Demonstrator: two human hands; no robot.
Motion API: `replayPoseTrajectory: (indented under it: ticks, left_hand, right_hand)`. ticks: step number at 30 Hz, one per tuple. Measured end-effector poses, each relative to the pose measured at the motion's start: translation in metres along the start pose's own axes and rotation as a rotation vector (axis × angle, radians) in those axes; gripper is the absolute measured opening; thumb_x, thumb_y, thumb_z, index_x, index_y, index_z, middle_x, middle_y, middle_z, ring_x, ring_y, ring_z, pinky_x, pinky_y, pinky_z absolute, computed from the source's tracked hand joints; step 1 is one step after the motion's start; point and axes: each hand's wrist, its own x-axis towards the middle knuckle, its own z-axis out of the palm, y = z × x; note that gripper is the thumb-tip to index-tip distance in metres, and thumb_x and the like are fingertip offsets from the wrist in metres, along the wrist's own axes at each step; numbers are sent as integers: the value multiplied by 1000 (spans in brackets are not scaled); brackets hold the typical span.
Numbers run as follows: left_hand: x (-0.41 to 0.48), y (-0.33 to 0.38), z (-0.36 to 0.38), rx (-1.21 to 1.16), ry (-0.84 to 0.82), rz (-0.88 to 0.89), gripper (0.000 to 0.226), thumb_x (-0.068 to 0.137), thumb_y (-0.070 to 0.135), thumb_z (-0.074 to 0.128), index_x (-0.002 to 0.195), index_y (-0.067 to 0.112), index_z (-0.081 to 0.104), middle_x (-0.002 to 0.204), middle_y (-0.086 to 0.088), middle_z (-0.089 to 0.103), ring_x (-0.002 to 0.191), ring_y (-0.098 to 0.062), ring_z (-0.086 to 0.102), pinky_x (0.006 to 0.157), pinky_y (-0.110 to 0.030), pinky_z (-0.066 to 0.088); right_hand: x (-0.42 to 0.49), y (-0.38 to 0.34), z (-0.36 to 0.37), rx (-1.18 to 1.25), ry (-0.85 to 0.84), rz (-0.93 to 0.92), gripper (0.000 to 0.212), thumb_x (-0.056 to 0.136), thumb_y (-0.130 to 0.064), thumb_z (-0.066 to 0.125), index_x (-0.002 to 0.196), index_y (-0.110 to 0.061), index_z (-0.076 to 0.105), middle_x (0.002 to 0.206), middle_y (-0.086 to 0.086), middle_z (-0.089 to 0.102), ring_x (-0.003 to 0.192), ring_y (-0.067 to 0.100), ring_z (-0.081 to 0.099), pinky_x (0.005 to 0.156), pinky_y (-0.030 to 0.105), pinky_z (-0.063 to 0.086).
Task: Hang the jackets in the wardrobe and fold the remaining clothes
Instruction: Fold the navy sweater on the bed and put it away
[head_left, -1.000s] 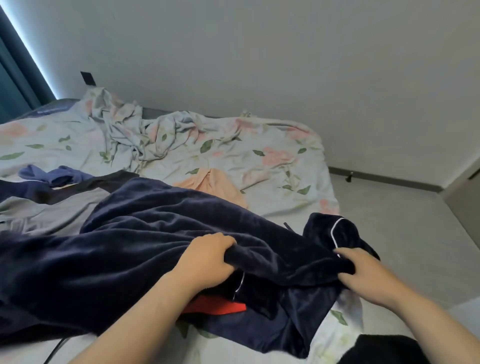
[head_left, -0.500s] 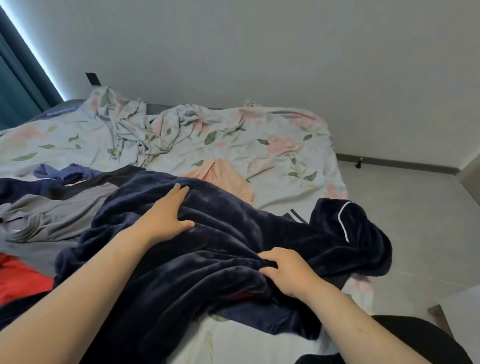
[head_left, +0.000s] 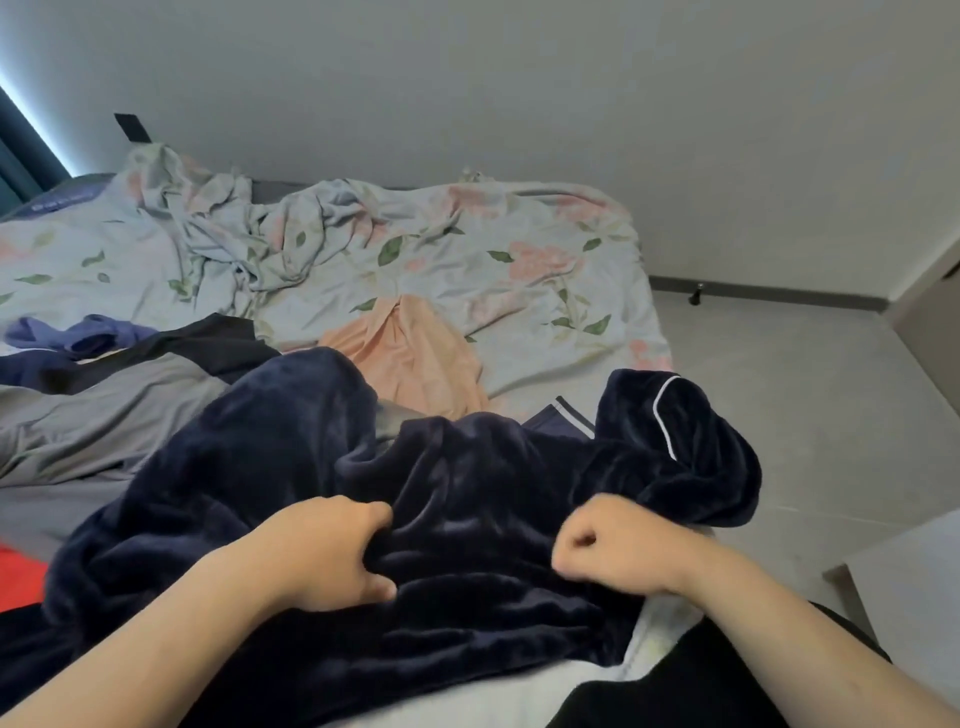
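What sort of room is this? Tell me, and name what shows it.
Most likely a bedroom at home. A bed with a crumpled flowered sheet stands against a plain wall, and loose clothes lie on it, among them a dark blue plush garment that both hands grip.

Both hands grip a plush velvet garment (head_left: 467, 467) of deep navy, with thin white piping on its bunched part right of the grip. Beyond the grip lies a plain peach cloth (head_left: 415, 353) on a pale bedsheet (head_left: 519, 270) printed with pink flowers and green leaves. Left of the grip: a grey-and-black garment (head_left: 130, 405), a periwinkle-blue cloth (head_left: 78, 335), a red patch (head_left: 18, 577).
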Motion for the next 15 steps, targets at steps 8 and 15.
replayPoseTrajectory:
  ticks: [8,15]
  left_hand:
    - [24,9,-11,14,157,59,22,82,58,58,82,36,57,82,15,61,84,-8,58,67,-26,39]
    - [4,-39,-11,1,609,-63,70,73,71,47,122,23,61,128,-1,62,115,-24,59,98,-43,47]
  right_hand:
    - [61,2,15,196,290,12,72,94,-49,58,154,-39,21,141,-32,24,132,-9,22,109,16,20]
    - [30,54,5,67,420,38,10,86,-22,71,88,-31,74,88,-17,72,90,5,65,83,25,47]
